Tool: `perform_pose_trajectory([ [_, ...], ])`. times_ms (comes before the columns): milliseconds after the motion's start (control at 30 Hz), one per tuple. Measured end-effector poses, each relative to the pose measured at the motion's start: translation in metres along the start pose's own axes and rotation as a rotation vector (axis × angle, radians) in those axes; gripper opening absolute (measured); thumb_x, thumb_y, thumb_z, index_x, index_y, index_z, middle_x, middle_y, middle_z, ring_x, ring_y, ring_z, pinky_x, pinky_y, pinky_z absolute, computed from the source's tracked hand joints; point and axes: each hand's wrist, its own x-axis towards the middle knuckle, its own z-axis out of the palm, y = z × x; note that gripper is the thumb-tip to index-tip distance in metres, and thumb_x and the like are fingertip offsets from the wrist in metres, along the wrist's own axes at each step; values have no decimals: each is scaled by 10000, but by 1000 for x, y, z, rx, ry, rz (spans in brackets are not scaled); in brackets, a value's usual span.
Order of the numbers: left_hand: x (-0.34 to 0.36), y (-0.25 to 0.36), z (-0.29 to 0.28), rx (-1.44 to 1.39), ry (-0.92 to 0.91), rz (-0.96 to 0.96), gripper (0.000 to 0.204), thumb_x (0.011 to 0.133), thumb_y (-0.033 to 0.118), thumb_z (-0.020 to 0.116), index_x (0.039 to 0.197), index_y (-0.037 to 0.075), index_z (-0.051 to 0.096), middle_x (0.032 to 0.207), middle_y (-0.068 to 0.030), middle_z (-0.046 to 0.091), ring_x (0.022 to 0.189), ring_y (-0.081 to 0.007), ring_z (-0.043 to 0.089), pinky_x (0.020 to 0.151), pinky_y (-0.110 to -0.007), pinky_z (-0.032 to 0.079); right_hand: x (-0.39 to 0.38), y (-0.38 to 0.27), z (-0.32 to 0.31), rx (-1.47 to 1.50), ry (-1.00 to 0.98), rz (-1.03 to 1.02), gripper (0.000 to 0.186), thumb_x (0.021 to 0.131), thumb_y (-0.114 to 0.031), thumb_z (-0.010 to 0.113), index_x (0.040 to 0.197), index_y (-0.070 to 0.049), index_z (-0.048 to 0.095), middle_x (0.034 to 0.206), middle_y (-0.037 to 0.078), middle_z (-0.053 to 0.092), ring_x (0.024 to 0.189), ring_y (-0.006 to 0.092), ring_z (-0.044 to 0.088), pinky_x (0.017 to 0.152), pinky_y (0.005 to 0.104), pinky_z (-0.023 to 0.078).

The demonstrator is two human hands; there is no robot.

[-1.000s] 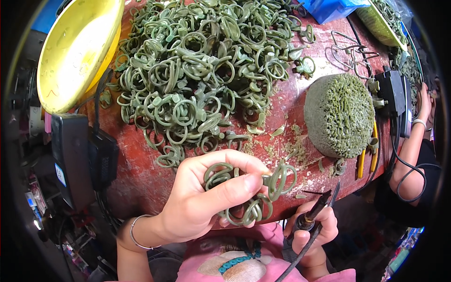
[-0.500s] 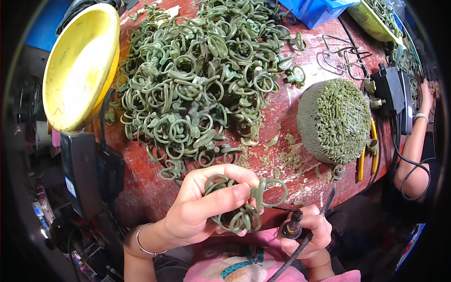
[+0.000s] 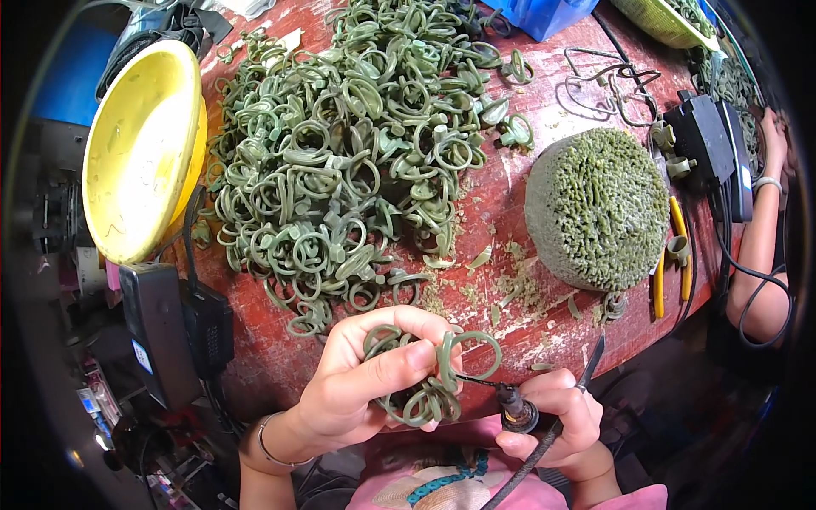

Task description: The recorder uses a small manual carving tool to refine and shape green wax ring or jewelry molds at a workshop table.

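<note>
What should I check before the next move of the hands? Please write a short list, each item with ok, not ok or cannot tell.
1. Left hand has a firm-looking grip on the rings: ok, thumb and fingers close on them.
2. Tool is in the right hand: ok.
3. Tip touches a ring: cannot tell; it is right at the outermost one.
4. Blade points away from the left hand: ok; it is also in the right hand.
5. Table is free of scraps: not ok, flakes lie near the block.
</note>
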Motion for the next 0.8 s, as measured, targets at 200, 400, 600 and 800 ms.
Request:
perform_pose_trajectory([
  [200, 1, -1, -1, -25, -23, 1, 204, 843, 112, 546, 982, -35, 520, 883, -114, 575, 710, -148, 582, 550, -261, 500, 0, -1, -1, -25, -6, 3, 388, 594, -182, 808, 798, 6, 537, 659, 80, 563, 496, 159, 566, 422, 242, 447],
  [400, 1, -1, -2, 1, 11, -1, 200, 851, 110, 538, 988, -35, 518, 864, -112, 578, 690, -143, 584, 537, -260, 498, 1, -2, -1, -10, -29, 32, 381, 606, -184, 803, 804, 8, 540, 671, 81, 570, 502, 155, 571, 427, 237, 454],
  [600, 2, -1, 2, -6, 2, 8, 201, 853, 110, 536, 991, -34, 517, 859, -111, 577, 675, -139, 582, 529, -259, 497, 2, -2, -1, -20, -29, 11, 380, 608, -175, 801, 811, 11, 539, 670, 79, 569, 504, 155, 569, 426, 235, 452],
  [800, 2, 0, 2, 13, 29, -11, 197, 852, 106, 535, 988, -34, 516, 862, -112, 576, 661, -136, 580, 522, -261, 497, 2, -1, -1, -21, -22, 5, 381, 606, -174, 801, 809, 12, 538, 672, 77, 570, 502, 151, 565, 427, 230, 450],
])
